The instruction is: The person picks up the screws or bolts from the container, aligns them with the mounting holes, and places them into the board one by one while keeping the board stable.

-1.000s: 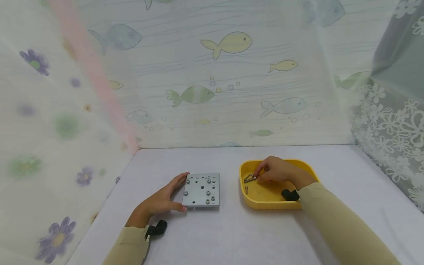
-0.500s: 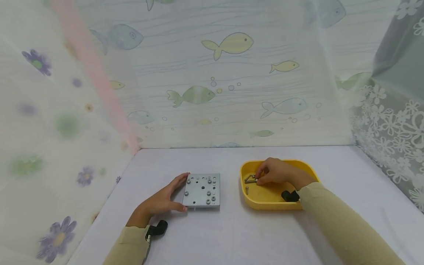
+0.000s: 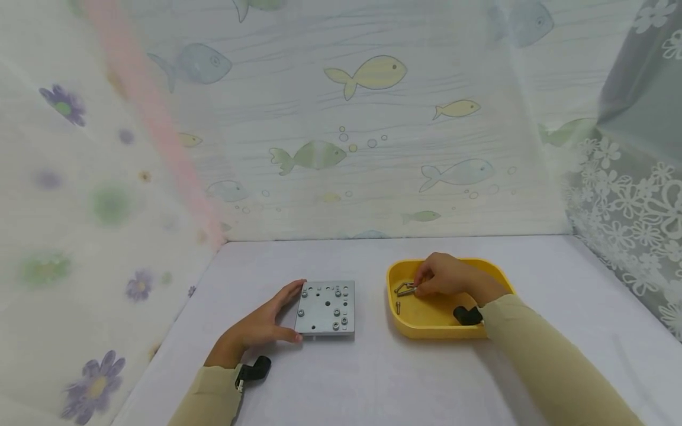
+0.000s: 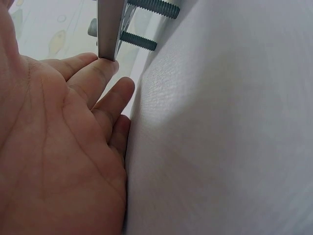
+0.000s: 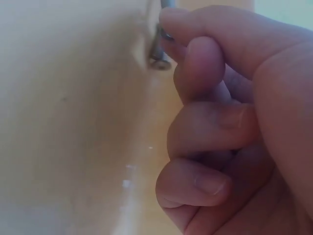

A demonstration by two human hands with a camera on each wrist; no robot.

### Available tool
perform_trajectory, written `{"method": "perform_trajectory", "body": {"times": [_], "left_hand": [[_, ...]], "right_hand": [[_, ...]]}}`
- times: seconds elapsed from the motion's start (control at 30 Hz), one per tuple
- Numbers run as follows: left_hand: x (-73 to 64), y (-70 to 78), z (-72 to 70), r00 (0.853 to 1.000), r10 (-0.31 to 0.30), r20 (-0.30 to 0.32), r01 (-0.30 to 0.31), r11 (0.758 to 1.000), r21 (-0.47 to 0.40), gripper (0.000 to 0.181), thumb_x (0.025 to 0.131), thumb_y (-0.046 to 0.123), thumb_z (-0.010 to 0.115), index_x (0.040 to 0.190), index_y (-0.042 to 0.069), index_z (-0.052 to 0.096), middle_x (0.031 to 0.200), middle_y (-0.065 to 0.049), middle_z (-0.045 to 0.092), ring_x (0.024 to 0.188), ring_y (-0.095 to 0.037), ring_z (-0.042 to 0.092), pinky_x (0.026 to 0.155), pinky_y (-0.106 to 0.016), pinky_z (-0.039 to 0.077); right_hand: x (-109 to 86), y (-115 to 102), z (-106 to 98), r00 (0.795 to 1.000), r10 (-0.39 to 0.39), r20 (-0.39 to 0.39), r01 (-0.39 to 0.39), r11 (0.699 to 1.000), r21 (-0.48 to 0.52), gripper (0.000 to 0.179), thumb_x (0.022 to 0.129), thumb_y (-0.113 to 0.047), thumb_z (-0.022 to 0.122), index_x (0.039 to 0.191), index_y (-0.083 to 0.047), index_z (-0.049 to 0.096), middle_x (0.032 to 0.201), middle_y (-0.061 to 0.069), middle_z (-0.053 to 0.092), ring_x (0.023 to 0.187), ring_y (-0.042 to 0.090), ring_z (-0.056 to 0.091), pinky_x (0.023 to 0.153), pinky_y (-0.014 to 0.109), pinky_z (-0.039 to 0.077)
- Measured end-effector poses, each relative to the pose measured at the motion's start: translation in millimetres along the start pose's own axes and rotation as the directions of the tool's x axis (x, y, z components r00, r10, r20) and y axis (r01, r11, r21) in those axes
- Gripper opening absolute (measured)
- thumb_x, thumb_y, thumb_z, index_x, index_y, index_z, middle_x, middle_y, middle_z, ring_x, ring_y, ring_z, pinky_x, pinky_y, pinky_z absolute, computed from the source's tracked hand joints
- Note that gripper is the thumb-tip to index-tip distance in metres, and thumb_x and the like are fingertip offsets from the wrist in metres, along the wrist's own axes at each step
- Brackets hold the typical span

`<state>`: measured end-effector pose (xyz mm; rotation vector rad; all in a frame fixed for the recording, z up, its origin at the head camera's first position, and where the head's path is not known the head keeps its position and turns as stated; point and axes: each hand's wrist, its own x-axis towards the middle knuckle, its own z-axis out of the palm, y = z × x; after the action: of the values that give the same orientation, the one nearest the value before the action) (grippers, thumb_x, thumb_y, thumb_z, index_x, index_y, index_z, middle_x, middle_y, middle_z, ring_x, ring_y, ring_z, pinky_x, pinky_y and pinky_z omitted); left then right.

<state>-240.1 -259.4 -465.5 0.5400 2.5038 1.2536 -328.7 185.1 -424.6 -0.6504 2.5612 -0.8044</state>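
Note:
A square silver metal plate point(image 3: 314, 310) with holes and several socket-head screws lies left of the middle in the head view. My left hand point(image 3: 261, 322) holds its left side, thumb at the near corner and fingers at the far one. Threaded screw shanks point(image 4: 139, 41) stick out beneath the plate in the left wrist view. Inside the yellow tray point(image 3: 437, 332), the thumb and forefinger of my right hand point(image 3: 444, 275) pinch a metal screw point(image 3: 407, 292). Other screws lie close by, partly hidden by the fingers. A shorter screw point(image 3: 398, 307) rests apart, nearer the tray's left front.
White cloth point(image 3: 367, 378) covers the table, and a strip of it separates plate and tray. A fish-patterned curtain point(image 3: 373, 177) hangs behind, with more curtains at both sides. Black cameras point(image 3: 256, 368) sit on the wrists.
In the tray, the screw at my right fingertips has swung a little in angle, and those fingers have shifted slightly. My left hand and the plate stay put.

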Motion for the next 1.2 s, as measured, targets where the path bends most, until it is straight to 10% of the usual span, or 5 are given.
{"method": "perform_trajectory", "body": {"times": [1.2], "left_hand": [[-1.9,-2.3,0.7,1.000,-0.011,-0.014,0.012,1.000,0.019,0.123,0.071,0.032,0.092,0.167,0.030,0.016,0.173,0.004,0.022,0.162,-0.024,0.006,0.127,-0.064,0.005]], "right_hand": [[-25.1,-28.2,-9.5,0.976,0.047,-0.214,-0.016,0.989,0.146,0.020,0.093,-0.030,0.077,0.105,-0.014,0.079,0.090,0.006,0.073,0.079,0.019,0.057,0.065,0.030,0.049]]}}
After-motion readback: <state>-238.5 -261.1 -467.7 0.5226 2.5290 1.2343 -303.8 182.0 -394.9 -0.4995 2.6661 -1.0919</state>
